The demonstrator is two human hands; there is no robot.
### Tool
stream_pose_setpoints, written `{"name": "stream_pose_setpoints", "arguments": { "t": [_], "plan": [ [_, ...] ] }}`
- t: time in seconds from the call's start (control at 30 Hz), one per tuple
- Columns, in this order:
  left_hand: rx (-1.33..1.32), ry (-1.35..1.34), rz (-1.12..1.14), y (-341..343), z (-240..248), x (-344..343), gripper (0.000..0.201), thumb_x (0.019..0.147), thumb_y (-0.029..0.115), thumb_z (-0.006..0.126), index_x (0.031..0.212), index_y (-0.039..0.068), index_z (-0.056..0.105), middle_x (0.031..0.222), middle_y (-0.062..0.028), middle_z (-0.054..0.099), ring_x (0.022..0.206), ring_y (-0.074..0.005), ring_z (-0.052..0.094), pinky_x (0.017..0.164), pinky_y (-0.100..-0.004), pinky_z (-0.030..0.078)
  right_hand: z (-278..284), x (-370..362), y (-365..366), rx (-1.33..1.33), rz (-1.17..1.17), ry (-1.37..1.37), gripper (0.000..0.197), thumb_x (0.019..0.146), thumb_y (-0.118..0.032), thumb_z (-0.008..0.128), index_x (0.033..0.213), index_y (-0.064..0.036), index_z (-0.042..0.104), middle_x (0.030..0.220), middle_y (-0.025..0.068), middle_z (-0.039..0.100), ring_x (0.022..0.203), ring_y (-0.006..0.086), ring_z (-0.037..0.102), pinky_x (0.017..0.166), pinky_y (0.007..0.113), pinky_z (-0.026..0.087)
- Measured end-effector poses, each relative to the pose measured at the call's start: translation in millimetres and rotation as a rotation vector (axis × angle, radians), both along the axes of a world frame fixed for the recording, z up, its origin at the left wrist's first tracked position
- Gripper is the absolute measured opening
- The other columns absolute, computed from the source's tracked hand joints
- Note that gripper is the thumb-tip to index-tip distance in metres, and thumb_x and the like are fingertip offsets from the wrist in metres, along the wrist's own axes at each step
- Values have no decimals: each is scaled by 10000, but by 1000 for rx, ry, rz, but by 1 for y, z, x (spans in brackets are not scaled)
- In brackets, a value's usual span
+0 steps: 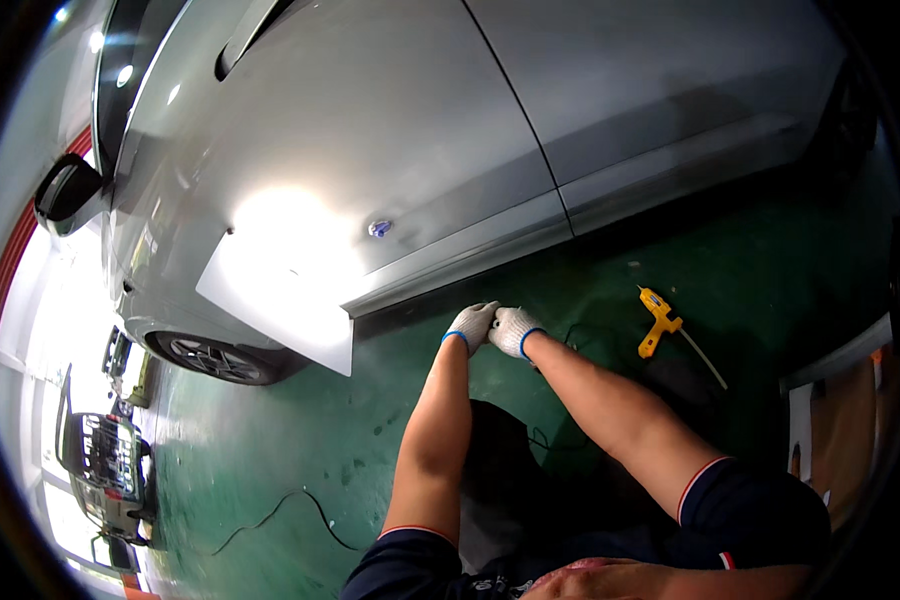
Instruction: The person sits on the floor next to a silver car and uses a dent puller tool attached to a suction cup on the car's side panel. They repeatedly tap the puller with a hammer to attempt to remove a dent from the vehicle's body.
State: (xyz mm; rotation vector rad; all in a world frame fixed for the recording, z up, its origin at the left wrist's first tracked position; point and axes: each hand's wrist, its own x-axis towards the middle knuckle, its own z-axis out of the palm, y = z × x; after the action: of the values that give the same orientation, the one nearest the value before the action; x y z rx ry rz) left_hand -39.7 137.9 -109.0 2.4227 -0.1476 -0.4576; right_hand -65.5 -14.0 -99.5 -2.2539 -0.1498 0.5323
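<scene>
My left hand (469, 326) and my right hand (515, 330) meet in front of me, low beside the silver car's door sill. Both wear white knit gloves with blue cuffs. Their fingers are closed and pressed together; whatever lies between them is too small or hidden. Beyond them, a small blue-purple piece (379, 229) sticks to the lower part of the car door (420, 130). A yellow hot glue gun (658, 322) rests on the floor to the right, a pale glue stick (705, 360) jutting from its back.
A white sheet (315, 335) stands against the car's lower side, under strong glare. The front wheel (215, 358) is left of it. A thin cable (260, 522) snakes over the green floor (370, 440). An open box (838, 430) is at right; another vehicle (110, 465) stands far left.
</scene>
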Motion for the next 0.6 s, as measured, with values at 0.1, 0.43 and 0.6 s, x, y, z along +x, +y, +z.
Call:
{"name": "stream_pose_setpoints", "arguments": {
  "t": [0.1, 0.43, 0.6],
  "plan": [
    [0, -87, -50, 8, -1, -5, 400, 1097, 324, 501, 1306, 39, 690, 1274, -150, 718, 1094, -254, 704, 926, -378, 572, -1, -3, 4, -6, 2, -10, 460, 929, -396, 697, 1295, -120, 720, 1365, 178, 695, 1260, 365, 666, 1068, 489, 539],
    [-202, -6, 119, 11, -11, -7, 443, 1067, 354, 568, 1297, 0, 700, 1225, -148, 742, 1055, -223, 720, 887, -368, 585, -1, -6, 7, -13, 22, -29, 488, 918, -437, 715, 1304, -137, 720, 1376, 153, 696, 1255, 356, 672, 1062, 480, 544],
    [76, -89, -57, 7, 0, -5, 413, 1091, 312, 495, 1360, 53, 674, 1349, -156, 694, 1157, -257, 692, 947, -377, 569, -3, -5, 3, 15, 10, -67, 430, 918, -386, 695, 1231, -93, 729, 1313, 194, 708, 1210, 387, 679, 1033, 494, 551]
  ]
}}
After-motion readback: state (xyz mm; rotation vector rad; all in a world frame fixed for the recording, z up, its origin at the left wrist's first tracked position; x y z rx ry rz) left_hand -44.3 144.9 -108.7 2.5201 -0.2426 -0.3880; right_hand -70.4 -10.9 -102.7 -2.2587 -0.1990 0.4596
